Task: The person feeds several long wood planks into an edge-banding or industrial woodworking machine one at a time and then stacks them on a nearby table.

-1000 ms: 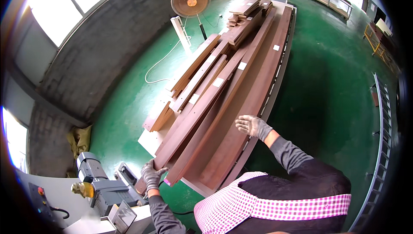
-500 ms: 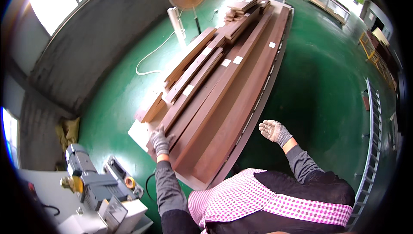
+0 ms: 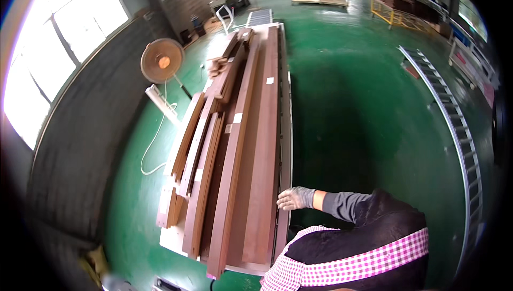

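Observation:
Long reddish-brown wooden boards lie lengthwise on a pale low table (image 3: 170, 240). My right hand (image 3: 295, 198), in a grey glove with light fingertips, is at the table's right side, fingers stretched out beside the rightmost wide board (image 3: 263, 184). It holds nothing; whether the fingertips touch the edge I cannot tell. A long narrow board (image 3: 231, 184) in the middle sticks out past the table's near end. To its left lie shorter boards (image 3: 200, 200), some with white labels. My left hand is out of sight.
A round heater-like fan (image 3: 162, 61) stands left of the table, with a white post (image 3: 162, 104) and a cable on the green floor (image 3: 342, 130). A metal ladder (image 3: 454, 125) lies at the right. Farther back are a yellow frame (image 3: 387, 13) and a long bench (image 3: 319, 1).
The view has swung to the right. My left hand, on the boards' near end before, has gone out of sight. My right hand has come in to the table's edge.

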`<state>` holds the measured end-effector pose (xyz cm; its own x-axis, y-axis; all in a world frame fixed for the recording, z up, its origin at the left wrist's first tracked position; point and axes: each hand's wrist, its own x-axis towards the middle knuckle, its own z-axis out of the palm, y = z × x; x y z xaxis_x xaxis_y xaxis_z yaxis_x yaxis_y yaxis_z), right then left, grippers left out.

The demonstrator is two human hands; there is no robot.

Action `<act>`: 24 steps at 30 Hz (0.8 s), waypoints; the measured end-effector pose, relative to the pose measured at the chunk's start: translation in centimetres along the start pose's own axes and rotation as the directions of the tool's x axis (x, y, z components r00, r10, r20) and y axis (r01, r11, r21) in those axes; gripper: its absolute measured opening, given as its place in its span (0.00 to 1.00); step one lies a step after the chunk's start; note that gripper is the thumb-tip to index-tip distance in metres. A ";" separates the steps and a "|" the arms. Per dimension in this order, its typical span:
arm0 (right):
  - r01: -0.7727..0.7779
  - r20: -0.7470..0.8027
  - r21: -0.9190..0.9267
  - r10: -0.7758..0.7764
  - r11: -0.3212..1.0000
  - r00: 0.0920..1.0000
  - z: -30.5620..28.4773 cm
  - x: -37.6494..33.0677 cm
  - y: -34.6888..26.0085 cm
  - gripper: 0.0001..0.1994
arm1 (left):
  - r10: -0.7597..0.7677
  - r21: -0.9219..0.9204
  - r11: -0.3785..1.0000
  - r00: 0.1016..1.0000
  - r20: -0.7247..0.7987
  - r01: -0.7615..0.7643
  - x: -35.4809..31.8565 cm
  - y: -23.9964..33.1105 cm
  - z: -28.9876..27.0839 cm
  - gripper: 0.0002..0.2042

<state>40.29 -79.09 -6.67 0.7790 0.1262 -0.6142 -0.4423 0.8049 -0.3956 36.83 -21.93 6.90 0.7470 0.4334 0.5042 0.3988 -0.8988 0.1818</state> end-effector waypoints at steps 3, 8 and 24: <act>-0.011 0.122 -0.031 0.015 0.999 0.992 2.6 -0.4 1.4 0.21 | -0.004 0.031 1.000 0.998 -0.060 0.006 -0.9 -0.9 -2.5 0.28; -0.126 0.225 -0.203 0.171 0.971 0.959 11.5 0.4 6.1 0.18 | -0.121 0.088 0.986 0.972 -0.200 0.141 -3.7 -7.1 -6.9 0.27; -0.342 0.301 -0.739 0.739 0.580 0.603 25.0 -5.4 22.8 0.16 | -0.602 0.272 0.529 0.581 -0.548 0.804 -29.3 -29.6 -24.9 0.39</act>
<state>37.15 -46.89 4.72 0.2767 0.8453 -0.4570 -0.8515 -0.0048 -0.5244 -10.09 -9.70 7.75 -0.0973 0.7571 0.6460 0.9560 -0.1094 0.2722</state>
